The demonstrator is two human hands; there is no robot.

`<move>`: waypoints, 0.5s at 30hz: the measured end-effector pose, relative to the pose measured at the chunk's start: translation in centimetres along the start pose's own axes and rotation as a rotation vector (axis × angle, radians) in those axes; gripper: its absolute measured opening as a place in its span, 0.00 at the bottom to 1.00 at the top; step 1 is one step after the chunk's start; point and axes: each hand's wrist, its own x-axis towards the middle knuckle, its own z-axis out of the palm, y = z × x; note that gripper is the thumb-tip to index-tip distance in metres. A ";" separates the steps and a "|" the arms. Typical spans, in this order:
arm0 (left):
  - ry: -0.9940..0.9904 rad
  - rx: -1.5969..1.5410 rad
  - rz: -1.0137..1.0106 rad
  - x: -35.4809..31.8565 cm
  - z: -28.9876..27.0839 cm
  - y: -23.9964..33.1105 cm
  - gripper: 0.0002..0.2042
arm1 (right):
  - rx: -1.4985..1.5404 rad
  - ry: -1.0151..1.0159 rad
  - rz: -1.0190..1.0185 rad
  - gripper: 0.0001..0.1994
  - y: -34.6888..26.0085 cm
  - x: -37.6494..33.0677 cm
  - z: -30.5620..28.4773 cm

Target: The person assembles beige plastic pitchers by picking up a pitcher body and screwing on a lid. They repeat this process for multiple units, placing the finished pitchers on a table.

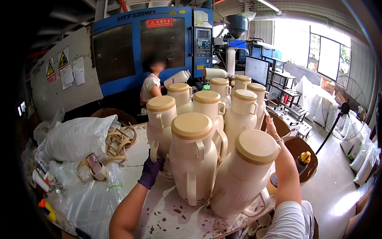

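Observation:
Several cream thermos jugs with ribbed tan lids stand close together on a worn white table. My left hand (152,170), in a purple glove, is closed at the handle of the left-hand jug (160,123). Beside it stands a nearer jug (191,163), its handle toward me. The nearest jug on the right (243,179) leans and partly hides those behind. My bare right hand (272,128) reaches past it, fingers stretched out, along the right side of a farther jug (260,105). Whether its palm touches that jug is hard to tell.
A stuffed white sack (75,137), loose tan handles (121,141) and clear plastic bags (97,203) lie at the left. Across the table a person (152,85) is by a blue machine (119,55). Cardboard boxes (300,153) and a standing fan (344,108) are at the right.

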 end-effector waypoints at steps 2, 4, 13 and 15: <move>-0.008 -0.024 0.012 -0.3 0.8 0.4 0.15 | -0.181 0.030 0.104 0.42 0.2 1.2 -1.2; 0.017 -0.019 -0.003 -1.3 0.2 0.6 0.16 | 0.023 -0.177 0.106 0.37 -0.1 -0.3 0.7; 0.006 -0.048 -0.039 -5.8 3.6 0.6 0.43 | 0.336 -0.412 0.208 0.46 -7.1 -7.7 -5.5; 0.005 -0.092 0.023 -7.7 5.4 2.2 0.45 | 0.447 -0.405 0.056 0.40 -10.8 -13.0 -8.8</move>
